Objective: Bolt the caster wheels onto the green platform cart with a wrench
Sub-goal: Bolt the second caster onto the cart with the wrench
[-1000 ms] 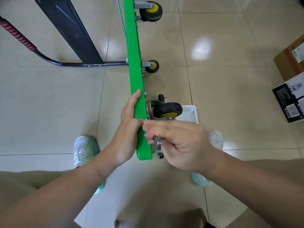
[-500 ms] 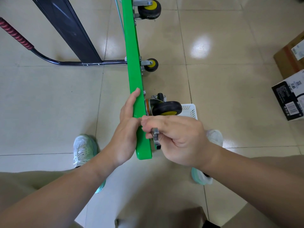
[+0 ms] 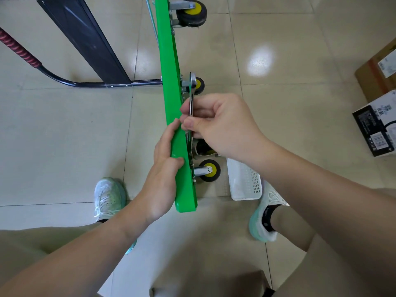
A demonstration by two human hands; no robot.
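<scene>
The green platform cart (image 3: 171, 78) stands on edge, running from the top of the view toward me. My left hand (image 3: 165, 168) rests flat along its near left side, fingers straight. My right hand (image 3: 220, 125) pinches a silver wrench (image 3: 191, 97) whose ring end points away from me, up along the cart's underside. Black casters with yellow hubs stick out to the right: one at the top (image 3: 190, 12), a small one in the middle (image 3: 198, 85), one near me (image 3: 209, 170). Another caster (image 3: 203, 148) is mostly hidden under my right hand.
A white perforated basket (image 3: 244, 181) lies on the tiled floor right of the cart, beside my right shoe (image 3: 265, 215). My left shoe (image 3: 109, 196) stands left of the cart. The cart's black handle with a red grip (image 3: 21, 52) lies at upper left. Cardboard boxes (image 3: 377, 123) sit far right.
My right hand has risen along the cart's underside and the wrench now points away from me instead of toward me. The view has shifted, showing a further caster near me.
</scene>
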